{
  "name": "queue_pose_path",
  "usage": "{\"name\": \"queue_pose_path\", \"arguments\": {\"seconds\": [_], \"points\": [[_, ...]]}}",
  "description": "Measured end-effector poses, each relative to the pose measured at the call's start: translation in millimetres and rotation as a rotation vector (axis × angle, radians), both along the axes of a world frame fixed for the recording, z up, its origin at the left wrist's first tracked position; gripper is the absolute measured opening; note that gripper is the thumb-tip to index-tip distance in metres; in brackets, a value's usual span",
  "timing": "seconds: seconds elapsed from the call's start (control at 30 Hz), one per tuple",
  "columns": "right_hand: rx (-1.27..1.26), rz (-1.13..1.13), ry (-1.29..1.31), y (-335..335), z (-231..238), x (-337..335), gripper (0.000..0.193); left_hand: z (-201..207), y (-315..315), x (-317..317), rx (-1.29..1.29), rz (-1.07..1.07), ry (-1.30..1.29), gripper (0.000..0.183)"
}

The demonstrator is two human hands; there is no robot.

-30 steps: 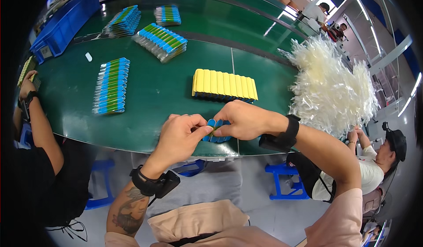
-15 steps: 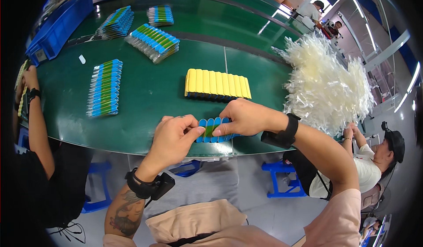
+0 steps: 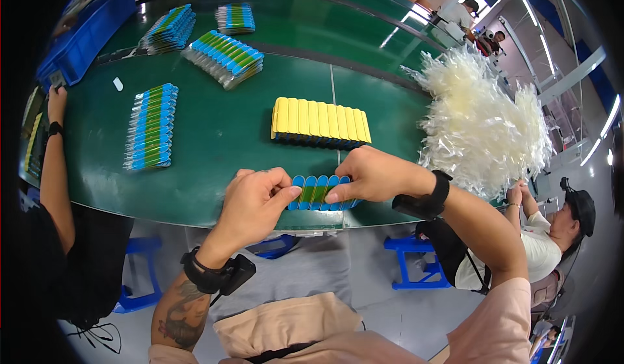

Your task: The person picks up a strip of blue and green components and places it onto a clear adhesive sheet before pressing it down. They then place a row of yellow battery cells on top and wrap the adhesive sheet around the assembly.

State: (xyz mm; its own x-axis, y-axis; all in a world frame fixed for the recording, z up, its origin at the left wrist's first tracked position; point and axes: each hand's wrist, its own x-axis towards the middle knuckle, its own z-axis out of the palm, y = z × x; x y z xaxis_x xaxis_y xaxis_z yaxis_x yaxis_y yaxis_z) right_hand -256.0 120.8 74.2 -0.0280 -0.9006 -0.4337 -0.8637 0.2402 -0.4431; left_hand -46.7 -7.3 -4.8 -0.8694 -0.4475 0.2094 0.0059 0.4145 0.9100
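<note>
Close to the near edge of the green table lies a row of blue strips with rounded ends and a green middle band (image 3: 316,192). My left hand (image 3: 255,201) pinches the left end of this row between thumb and fingertips. Across its right part, my right hand (image 3: 370,177) is closed, with the thumb on top of the strips and the fingers behind. Just beyond my hands sits a yellow ribbed block (image 3: 321,121) with a dark underside, touched by neither hand.
Several stacks of blue-green strips in clear film (image 3: 151,127) lie left and far left. A large heap of clear film pieces (image 3: 482,127) covers the right side. A blue bin (image 3: 91,36) stands far left. Co-workers sit on both sides; one's hand (image 3: 56,104) reaches toward the bin.
My right hand has slid a little rightward along the strips, uncovering more of them. My left hand stays at its end. The co-worker's hand on the left has moved toward the bin.
</note>
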Motion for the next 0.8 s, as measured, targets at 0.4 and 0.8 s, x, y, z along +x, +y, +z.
{"name": "queue_pose_path", "arguments": {"seconds": [0.4,0.8], "points": [[-0.056,-0.061,-0.016,8.3,-7.7,-14.5,0.065,0.2,-1.4,0.5,0.022,0.024,-0.098,0.026],[-0.1,0.006,0.094,10.8,-11.4,-18.2,0.066,-0.8,0.5,-0.4,-0.075,0.053,-0.07,0.022]]}}
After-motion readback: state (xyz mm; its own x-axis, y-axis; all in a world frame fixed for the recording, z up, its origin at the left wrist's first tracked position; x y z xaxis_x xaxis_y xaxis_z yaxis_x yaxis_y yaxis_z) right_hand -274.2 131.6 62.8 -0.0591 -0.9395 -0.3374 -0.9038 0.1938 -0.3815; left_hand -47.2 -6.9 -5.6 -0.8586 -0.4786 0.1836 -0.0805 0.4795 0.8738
